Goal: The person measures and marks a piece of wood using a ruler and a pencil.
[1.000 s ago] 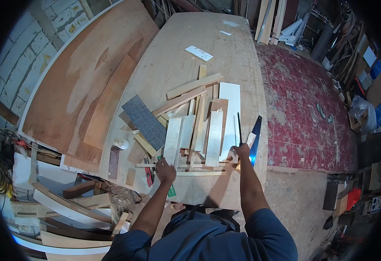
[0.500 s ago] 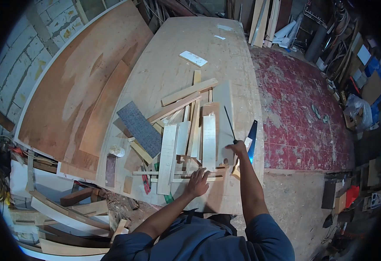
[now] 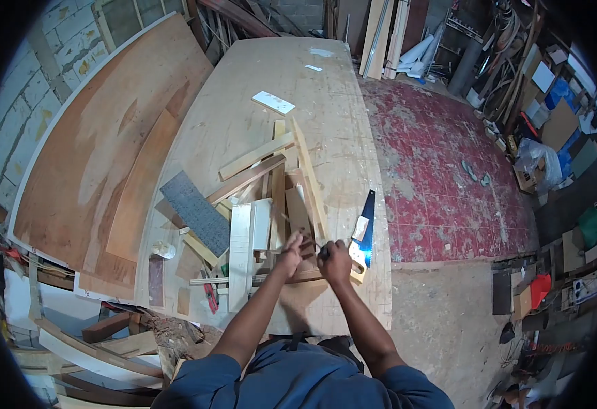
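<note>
My right hand [image 3: 336, 260] is wrapped round the dark handle of a thin tool at the near part of the wooden table [image 3: 339, 136]. Just left of it, my left hand [image 3: 290, 256] is at a piece of wood; whether its fingers grip it I cannot make out. A long pale board [image 3: 307, 174] stands tilted beyond my hands. Left of my left hand lies a whitish plank [image 3: 240, 252], with a grey speckled board [image 3: 195, 215] farther left. A handsaw with a blue blade [image 3: 369, 218] rests right of my right hand.
Loose wood strips [image 3: 256, 155] lie across the table's middle. Farther back is a small white board [image 3: 273, 102]. Red pliers [image 3: 210, 298] and a white cup [image 3: 165, 250] are at the near left. Large brown sheets [image 3: 101, 157] lean on the left, and red flooring [image 3: 441, 177] lies right.
My right hand has come left and nearer with the thin tool, close to my left hand. The whitish plank before my left hand is gone from its spot, and a pale board now stands tilted there.
</note>
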The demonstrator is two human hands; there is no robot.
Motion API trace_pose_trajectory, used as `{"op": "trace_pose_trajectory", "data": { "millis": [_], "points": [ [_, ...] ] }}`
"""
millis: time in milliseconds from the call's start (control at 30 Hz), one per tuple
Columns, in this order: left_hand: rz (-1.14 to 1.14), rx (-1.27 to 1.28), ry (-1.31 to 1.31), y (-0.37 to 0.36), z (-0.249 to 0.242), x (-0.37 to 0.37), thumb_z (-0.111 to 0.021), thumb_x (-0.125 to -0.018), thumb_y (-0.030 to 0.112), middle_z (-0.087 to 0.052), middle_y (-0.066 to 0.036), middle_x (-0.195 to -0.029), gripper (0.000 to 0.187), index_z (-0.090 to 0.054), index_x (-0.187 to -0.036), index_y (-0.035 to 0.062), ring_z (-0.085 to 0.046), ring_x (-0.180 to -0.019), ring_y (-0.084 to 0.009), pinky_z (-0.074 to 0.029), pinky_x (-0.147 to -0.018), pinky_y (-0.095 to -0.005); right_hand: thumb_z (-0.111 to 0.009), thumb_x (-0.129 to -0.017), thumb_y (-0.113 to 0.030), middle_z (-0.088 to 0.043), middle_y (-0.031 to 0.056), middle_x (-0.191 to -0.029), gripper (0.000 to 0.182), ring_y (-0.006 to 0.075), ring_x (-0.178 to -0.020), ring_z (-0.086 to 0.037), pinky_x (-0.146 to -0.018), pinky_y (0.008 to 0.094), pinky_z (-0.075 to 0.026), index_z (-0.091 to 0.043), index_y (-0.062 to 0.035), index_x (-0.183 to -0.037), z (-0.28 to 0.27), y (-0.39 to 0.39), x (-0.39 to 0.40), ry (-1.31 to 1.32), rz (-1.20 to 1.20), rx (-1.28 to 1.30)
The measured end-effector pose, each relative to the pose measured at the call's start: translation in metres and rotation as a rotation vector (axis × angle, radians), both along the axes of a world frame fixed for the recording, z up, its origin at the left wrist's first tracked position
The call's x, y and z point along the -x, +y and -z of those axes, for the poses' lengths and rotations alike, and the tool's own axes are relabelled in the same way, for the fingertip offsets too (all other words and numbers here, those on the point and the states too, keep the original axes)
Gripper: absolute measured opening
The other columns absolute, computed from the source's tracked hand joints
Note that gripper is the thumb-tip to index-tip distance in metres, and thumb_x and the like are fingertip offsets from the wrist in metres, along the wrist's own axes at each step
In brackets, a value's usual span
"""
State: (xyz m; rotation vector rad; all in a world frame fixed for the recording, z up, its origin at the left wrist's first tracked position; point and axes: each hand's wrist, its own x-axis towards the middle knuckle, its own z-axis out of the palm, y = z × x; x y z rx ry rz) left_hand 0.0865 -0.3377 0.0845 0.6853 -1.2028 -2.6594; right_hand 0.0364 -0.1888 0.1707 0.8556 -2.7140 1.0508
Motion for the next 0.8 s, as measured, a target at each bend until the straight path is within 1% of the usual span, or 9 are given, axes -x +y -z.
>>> {"op": "trace_pose_trajectory", "data": {
  "millis": [100, 200, 333, 400, 467, 533, 600, 667, 800],
  "points": [
    [0.092, -0.149, 0.176, -0.005, -0.031, 0.017, -0.053, -0.094, 0.044, -0.057, 0.0, -0.12, 0.054, -0.039, -0.141, 0.0216, -0.055, -0.108, -0.0162, -0.05, -0.086, -0.0384, -0.07, -0.068, -0.012, -0.053, 0.0147, -0.078, 0.018, 0.0367, -0.071, -0.058, -0.061, 0.0453, -0.048, -0.057, -0.007, -0.079, -0.01, 0.026, -0.038, 0.017, -0.039, 0.048],
    [0.045, -0.06, 0.092, 0.005, -0.042, 0.022, -0.069, -0.083, 0.026, -0.06, -0.004, -0.111, 0.053, -0.05, -0.129, 0.0082, -0.059, -0.1, -0.0184, -0.051, -0.083, -0.0336, -0.07, -0.069, -0.012, -0.052, 0.0134, -0.076, 0.015, 0.0345, -0.069, -0.058, -0.06, 0.0449, -0.048, -0.057, -0.0082, -0.077, -0.009, 0.046, -0.062, 0.033, -0.093, 0.059],
    [0.107, 0.184, 0.076, 0.021, -0.059, 0.011, -0.064, -0.078, 0.01, -0.062, -0.008, -0.103, 0.043, -0.054, -0.118, -0.0005, -0.061, -0.096, -0.0201, -0.05, -0.082, -0.0318, -0.069, -0.07, -0.011, -0.051, 0.0121, -0.074, 0.013, 0.032, -0.069, -0.058, -0.059, 0.0439, -0.049, -0.057, -0.0086, -0.076, 0.006, 0.066, -0.078, 0.068, -0.105, 0.016],
    [-0.009, 0.263, -0.041, 0.034, -0.057, 0.003, -0.056, -0.074, 0.005, -0.063, -0.01, -0.098, 0.039, -0.056, -0.113, -0.0047, -0.062, -0.094, -0.022, -0.05, -0.081, -0.0318, -0.07, -0.071, -0.012, -0.051, 0.0113, -0.073, 0.014, 0.0311, -0.069, -0.058, -0.058, 0.043, -0.049, -0.057, -0.0088, -0.075, 0.012, 0.076, -0.084, 0.078, -0.115, 0.009],
    [-0.079, 0.171, -0.043, 0.043, -0.037, -0.006, -0.059, -0.079, 0.004, -0.063, -0.013, -0.105, 0.038, -0.054, -0.116, -0.0059, -0.063, -0.096, -0.0245, -0.051, -0.084, -0.0356, -0.072, -0.073, -0.016, -0.05, 0.0105, -0.07, 0.016, 0.0307, -0.066, -0.057, -0.055, 0.0425, -0.049, -0.057, -0.0088, -0.072, 0.017, 0.085, -0.087, 0.1, -0.153, 0.018],
    [-0.165, -0.13, 0.038, 0.053, -0.035, -0.021, -0.06, -0.086, 0.006, -0.059, -0.014, -0.117, 0.043, -0.046, -0.125, -0.0055, -0.061, -0.104, -0.027, -0.05, -0.091, -0.0406, -0.071, -0.072, -0.014, -0.051, 0.0111, -0.072, 0.016, 0.0302, -0.067, -0.058, -0.056, 0.0417, -0.049, -0.057, -0.0074, -0.074, 0.018, 0.097, -0.088, 0.068, -0.216, 0.014],
    [-0.177, -0.169, 0.078, 0.05, -0.013, -0.035, -0.059, -0.091, 0.009, -0.058, -0.013, -0.12, 0.041, -0.046, -0.128, -0.0019, -0.059, -0.108, -0.0273, -0.048, -0.094, -0.0426, -0.07, -0.071, -0.012, -0.053, 0.0118, -0.073, 0.016, 0.0296, -0.068, -0.059, -0.058, 0.0408, -0.049, -0.057, -0.006, -0.076, 0.026, 0.111, -0.089, 0.028, -0.279, 0.006],
    [-0.16, -0.127, 0.107, 0.044, -0.013, -0.054, -0.059, -0.09, 0.009, -0.059, -0.013, -0.12, 0.042, -0.047, -0.129, -0.0002, -0.06, -0.108, -0.0272, -0.048, -0.094, -0.0422, -0.07, -0.074, -0.009, -0.056, 0.0129, -0.07, 0.015, 0.0302, -0.064, -0.06, -0.057, 0.0416, -0.047, -0.058, -0.0046, -0.081, 0.04, 0.124, -0.083, -0.134, -0.081, 0.239],
    [-0.208, 0.085, 0.066, 0.005, -0.013, -0.1, -0.067, -0.086, 0.014, -0.06, -0.01, -0.117, 0.045, -0.052, -0.126, 0.0016, -0.06, -0.106, -0.0213, -0.047, -0.092, -0.0363, -0.068, -0.081, -0.012, -0.063, 0.0177, -0.075, 0.015, 0.0331, -0.067, -0.063, -0.06, 0.0421, -0.048, -0.059, -0.0025, -0.087, 0.046, 0.144, -0.044, -0.462, 0.267, 0.123]
  ]
}}
